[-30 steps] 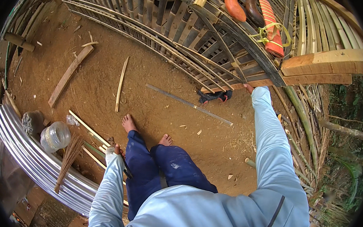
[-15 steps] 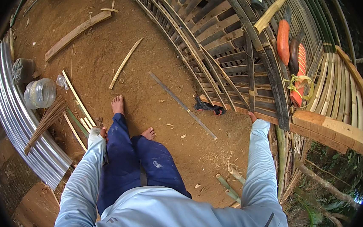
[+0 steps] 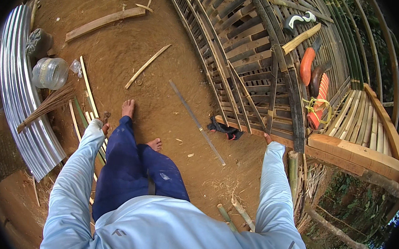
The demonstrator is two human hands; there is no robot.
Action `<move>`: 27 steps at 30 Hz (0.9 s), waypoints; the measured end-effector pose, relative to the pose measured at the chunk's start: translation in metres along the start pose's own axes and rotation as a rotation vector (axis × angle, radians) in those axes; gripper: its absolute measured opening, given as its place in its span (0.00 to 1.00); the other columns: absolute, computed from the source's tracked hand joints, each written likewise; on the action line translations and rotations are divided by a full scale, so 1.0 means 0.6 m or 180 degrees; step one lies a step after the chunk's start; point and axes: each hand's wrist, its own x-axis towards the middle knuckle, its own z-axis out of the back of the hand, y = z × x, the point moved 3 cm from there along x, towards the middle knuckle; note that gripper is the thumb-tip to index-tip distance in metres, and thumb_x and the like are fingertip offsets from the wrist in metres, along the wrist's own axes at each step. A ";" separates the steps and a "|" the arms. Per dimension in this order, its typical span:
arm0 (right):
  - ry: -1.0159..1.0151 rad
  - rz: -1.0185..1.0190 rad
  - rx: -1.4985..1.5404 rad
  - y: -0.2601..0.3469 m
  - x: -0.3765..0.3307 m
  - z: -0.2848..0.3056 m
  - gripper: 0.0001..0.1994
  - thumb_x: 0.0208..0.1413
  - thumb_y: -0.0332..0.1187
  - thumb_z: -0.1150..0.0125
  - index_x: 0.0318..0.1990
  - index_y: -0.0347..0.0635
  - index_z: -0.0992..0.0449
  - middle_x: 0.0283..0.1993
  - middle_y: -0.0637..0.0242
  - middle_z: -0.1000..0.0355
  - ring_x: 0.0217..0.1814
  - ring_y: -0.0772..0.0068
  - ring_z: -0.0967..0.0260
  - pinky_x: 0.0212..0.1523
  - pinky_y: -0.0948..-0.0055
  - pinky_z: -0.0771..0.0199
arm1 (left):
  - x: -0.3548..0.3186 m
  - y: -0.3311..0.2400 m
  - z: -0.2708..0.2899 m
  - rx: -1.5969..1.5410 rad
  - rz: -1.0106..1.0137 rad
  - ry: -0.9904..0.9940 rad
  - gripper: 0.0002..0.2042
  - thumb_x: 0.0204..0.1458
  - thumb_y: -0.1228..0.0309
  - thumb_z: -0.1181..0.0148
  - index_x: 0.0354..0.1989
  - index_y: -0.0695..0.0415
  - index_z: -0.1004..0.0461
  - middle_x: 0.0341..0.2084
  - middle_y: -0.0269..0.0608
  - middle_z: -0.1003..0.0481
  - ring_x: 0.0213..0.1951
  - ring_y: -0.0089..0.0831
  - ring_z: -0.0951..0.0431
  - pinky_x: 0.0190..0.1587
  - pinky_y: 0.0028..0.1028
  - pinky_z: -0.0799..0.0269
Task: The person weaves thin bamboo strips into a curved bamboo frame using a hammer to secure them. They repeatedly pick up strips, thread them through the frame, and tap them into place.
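Note:
My left hand (image 3: 105, 127) hangs beside my left leg, fingers curled in. A small dark thing shows at its top; what it is I cannot make out. To the right, my right hand (image 3: 267, 138) touches the wooden front beam (image 3: 250, 132) of a slatted bamboo platform (image 3: 243, 48); only one digit shows clearly, and the sleeve hides the rest. Beyond that hand, on the platform, lie a knife with an orange handle (image 3: 306, 67), a brown curved handle (image 3: 316, 80), an orange striped sheath (image 3: 321, 94) with yellow cord, and a black-and-white handle (image 3: 297, 22).
Corrugated metal sheet (image 3: 19, 87), a clear plastic jar (image 3: 50, 73) and a bundle of thin sticks (image 3: 46, 108) are at left. On the dirt floor lie a plank (image 3: 105, 22), a long metal ruler (image 3: 195, 119), a black cloth (image 3: 226, 129) and bamboo pieces (image 3: 244, 213).
The view has turned a little, bringing more of the platform and the black-and-white handle into sight. My right hand stays at the beam, and my left hand remains low beside my leg.

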 end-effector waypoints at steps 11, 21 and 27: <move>0.2400 0.0292 0.0378 0.089 -0.217 -0.188 0.34 0.46 0.48 0.28 0.55 0.32 0.31 0.44 0.53 0.23 0.47 0.59 0.24 0.47 0.63 0.28 | -0.117 0.306 -0.005 -0.1429 0.1307 -0.0016 0.19 0.53 0.64 0.37 0.44 0.62 0.36 0.19 0.41 0.33 0.15 0.31 0.33 0.15 0.34 0.39; 0.2202 0.1671 -0.0276 0.394 -0.322 -0.102 0.29 0.46 0.45 0.28 0.50 0.34 0.27 0.36 0.53 0.23 0.38 0.61 0.25 0.43 0.65 0.28 | -0.211 0.493 -0.148 -0.0705 0.1158 0.0090 0.15 0.49 0.63 0.42 0.37 0.65 0.27 0.26 0.55 0.27 0.26 0.47 0.26 0.29 0.44 0.32; 0.1795 0.1838 0.0889 0.490 -0.354 -0.040 0.30 0.47 0.46 0.30 0.52 0.31 0.29 0.40 0.51 0.22 0.42 0.63 0.24 0.45 0.67 0.27 | -0.241 0.413 -0.116 -0.2003 0.0624 -0.0604 0.14 0.49 0.62 0.46 0.37 0.60 0.29 0.23 0.48 0.29 0.26 0.44 0.28 0.32 0.41 0.33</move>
